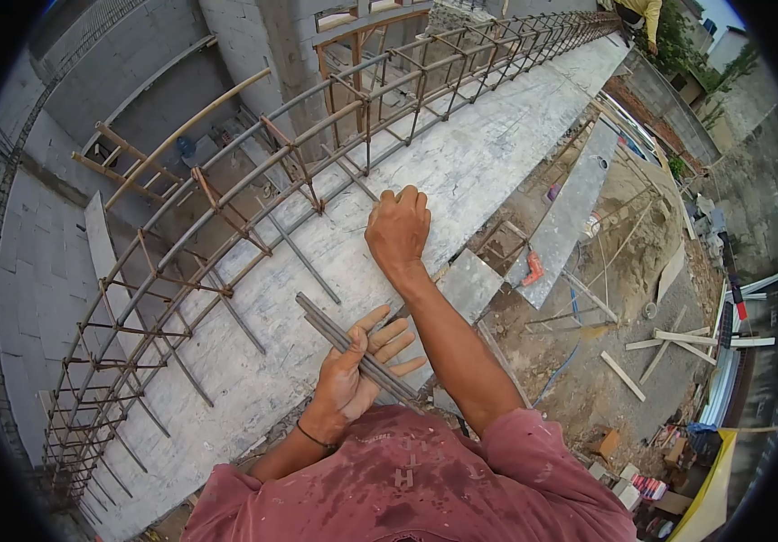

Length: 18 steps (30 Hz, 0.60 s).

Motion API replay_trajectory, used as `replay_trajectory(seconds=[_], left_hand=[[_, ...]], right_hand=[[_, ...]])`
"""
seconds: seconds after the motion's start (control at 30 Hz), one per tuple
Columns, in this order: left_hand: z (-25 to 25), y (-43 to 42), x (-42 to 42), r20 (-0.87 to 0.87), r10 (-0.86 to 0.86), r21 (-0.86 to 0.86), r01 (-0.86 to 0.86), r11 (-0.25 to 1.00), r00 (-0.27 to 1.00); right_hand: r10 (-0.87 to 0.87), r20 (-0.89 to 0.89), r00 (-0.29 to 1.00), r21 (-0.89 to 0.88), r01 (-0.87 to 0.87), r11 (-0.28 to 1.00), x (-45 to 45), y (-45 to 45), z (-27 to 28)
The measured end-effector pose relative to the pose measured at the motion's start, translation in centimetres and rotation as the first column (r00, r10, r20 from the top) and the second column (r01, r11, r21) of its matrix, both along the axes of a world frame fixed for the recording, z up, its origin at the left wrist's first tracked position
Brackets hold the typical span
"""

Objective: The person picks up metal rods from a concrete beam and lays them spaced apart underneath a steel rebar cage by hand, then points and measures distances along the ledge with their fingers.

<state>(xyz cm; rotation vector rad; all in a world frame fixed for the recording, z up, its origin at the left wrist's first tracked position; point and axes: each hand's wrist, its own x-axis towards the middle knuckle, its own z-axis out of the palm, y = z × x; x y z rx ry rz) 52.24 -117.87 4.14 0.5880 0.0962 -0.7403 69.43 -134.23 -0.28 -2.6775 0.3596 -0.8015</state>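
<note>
Several short steel rods (357,352) lie across the palm of my left hand (357,366), with the thumb over them and the other fingers spread out. My right hand (398,226) is closed round the end of a rod (350,173) that reaches back under the rebar cage (367,117). Under both hands is the pale, scratched board (448,163). More single rods (303,257) stick out from the cage across the board, spaced along its length.
At the far end of the board a person in a yellow sleeve (649,18) is partly visible. Far below on the right are a narrow grey panel (579,199), an orange tool (532,268) and wooden strips (624,376). Grey block walls (55,298) stand at the left.
</note>
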Motion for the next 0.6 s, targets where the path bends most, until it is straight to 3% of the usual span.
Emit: replay_trajectory(seconds=[0.07, 0.13, 0.2, 0.23, 0.3, 0.37, 0.43, 0.53, 0.6], left_hand=[[-0.5, -0.8, 1.1, -0.009, 0.005, -0.020, -0.005, 1.000, 1.000], [-0.7, -1.5, 2.0, -0.094, 0.018, -0.247, -0.041, 0.968, 0.995], [-0.2, -2.7, 2.7, -0.046, 0.068, -0.174, -0.075, 0.982, 0.997], [0.2, -3.2, 3.1, 0.009, 0.109, -0.099, -0.108, 0.989, 0.994], [0.4, -3.5, 3.5, 0.026, 0.162, -0.081, -0.159, 0.984, 0.987], [0.5, -3.8, 3.8, 0.025, 0.223, -0.066, -0.221, 0.973, 0.974], [0.7, -3.8, 4.3, 0.034, 0.250, -0.033, -0.249, 0.968, 0.968], [0.0, -4.7, 5.4, 0.077, 0.204, -0.020, -0.203, 0.979, 0.976], [-1.0, -5.3, 5.9, 0.070, 0.181, -0.041, -0.179, 0.983, 0.981]], right_hand=[[0.007, -0.004, 1.000, 0.064, -0.007, 0.998, 0.1, -0.2, -0.1], [0.019, 0.004, 1.000, 0.093, -0.019, 0.995, -0.1, -0.5, 0.3], [0.016, 0.179, 0.984, 0.163, -0.046, 0.986, -0.7, -0.9, 1.1], [0.023, 0.180, 0.983, 0.160, -0.052, 0.986, -1.4, -1.4, 1.8], [0.142, 0.230, 0.963, 0.577, -0.252, 0.777, -3.7, -3.3, 4.2], [0.389, 0.185, 0.902, 0.656, -0.408, 0.635, -8.0, -4.4, 7.3], [0.658, 0.050, 0.752, 0.599, -0.549, 0.582, -10.9, -5.2, 8.8], [0.770, 0.049, 0.637, 0.619, -0.624, 0.477, -12.3, -5.3, 6.8], [0.771, 0.004, 0.637, 0.664, -0.578, 0.474, -12.1, -6.2, 6.6]])
